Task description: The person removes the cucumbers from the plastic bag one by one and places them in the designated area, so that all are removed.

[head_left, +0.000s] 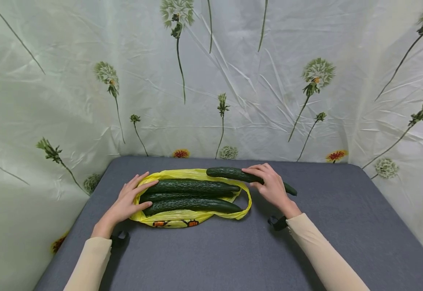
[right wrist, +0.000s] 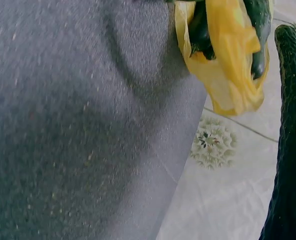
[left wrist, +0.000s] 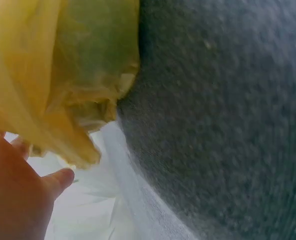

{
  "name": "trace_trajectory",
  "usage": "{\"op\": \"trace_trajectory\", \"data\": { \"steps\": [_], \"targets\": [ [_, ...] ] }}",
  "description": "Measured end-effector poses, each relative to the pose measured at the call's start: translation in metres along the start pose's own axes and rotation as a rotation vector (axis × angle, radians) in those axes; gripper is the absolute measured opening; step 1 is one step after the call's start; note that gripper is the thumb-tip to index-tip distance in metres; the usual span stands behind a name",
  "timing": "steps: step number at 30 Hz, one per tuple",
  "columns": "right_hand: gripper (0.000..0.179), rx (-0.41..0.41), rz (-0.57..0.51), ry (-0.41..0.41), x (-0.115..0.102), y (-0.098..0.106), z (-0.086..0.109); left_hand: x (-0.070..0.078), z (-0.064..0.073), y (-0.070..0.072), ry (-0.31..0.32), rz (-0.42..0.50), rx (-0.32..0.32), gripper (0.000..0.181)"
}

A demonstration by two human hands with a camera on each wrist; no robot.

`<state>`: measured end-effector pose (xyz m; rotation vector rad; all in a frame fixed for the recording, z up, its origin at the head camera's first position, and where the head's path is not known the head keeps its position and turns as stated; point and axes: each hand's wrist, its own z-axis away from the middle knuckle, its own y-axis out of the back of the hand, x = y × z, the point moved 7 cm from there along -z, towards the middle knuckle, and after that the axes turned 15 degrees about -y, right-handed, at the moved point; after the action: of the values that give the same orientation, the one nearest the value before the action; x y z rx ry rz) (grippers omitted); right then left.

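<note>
A yellow plastic bag [head_left: 182,174] lies on its side with several dark green cucumbers [head_left: 197,205] in its wide mouth. My left hand [head_left: 125,203] rests at the bag's left end, fingers spread straight over the plastic and the cucumbers' ends. The left wrist view has the thumb [left wrist: 58,182] beside the hanging yellow plastic. Beyond the bag's far right edge, my right hand [head_left: 272,184] grips another cucumber [head_left: 229,173] around its middle. That cucumber slants, its left tip over the bag's far rim, its right end lower. In the right wrist view its bumpy skin [right wrist: 287,155] fills the right side.
Grey cloth covers the table [head_left: 240,258]. Behind it and at both sides hangs a pale curtain [head_left: 142,72] printed with dandelions. A loop of the bag's handle [head_left: 248,202] reaches out to the right over the cloth.
</note>
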<state>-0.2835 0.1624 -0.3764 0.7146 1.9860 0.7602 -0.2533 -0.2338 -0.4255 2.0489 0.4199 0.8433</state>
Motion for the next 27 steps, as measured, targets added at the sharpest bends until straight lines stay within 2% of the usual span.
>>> {"op": "trace_trajectory", "data": {
  "steps": [8, 16, 27],
  "targets": [
    [0.052, 0.023, 0.006, -0.017, 0.009, 0.009, 0.002, -0.011, 0.003, 0.001, 0.083, 0.004, -0.046, 0.065],
    [0.051, 0.025, 0.029, -0.024, 0.015, 0.011, 0.004, -0.020, 0.005, 0.005, 0.083, 0.003, -0.050, 0.067],
    [0.051, 0.032, 0.036, -0.057, 0.025, 0.019, 0.004, -0.027, 0.010, 0.003, 0.132, 0.088, -0.051, 0.073]
  ]
}}
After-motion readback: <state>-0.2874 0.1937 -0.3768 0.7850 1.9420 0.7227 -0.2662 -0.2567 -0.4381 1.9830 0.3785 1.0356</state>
